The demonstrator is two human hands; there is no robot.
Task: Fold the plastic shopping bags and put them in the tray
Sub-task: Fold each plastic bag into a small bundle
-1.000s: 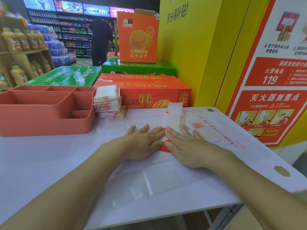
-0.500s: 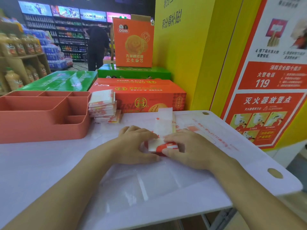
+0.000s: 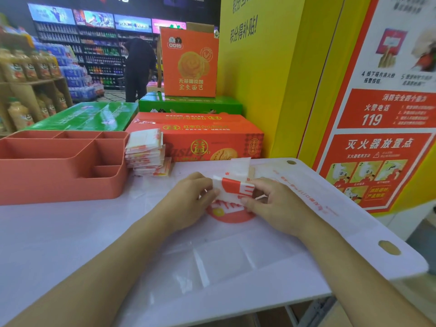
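From my remote seat I see both hands meeting over the middle of the white bench (image 3: 59,232). The left hand (image 3: 188,199) has its fingers (image 3: 205,182) curled and pinches the left edge of a partly folded white plastic shopping bag with red print (image 3: 232,188). The right hand (image 3: 273,204) pinches the bag's right edge, thumb at the near side, fingers bent over the top. The folded part is raised just above the bench, and the bag's unfolded white strip runs away from the hands toward the far edge. Under it a flat, see-through plastic bag with a round red logo (image 3: 231,217) lies spread on the bench. To the left stands a salmon-pink plastic tray with several compartments (image 3: 61,182); I see no bags in the compartments that face me. Just beside the tray's right wall sits a stack of folded white-and-red bags (image 3: 146,152). Behind the stack lies a long orange cardboard carton (image 3: 195,135), with green cartons (image 3: 191,105) beyond and an upright orange box (image 3: 188,62) on top. A person in dark clothes (image 3: 139,67) stands by the far shelves.
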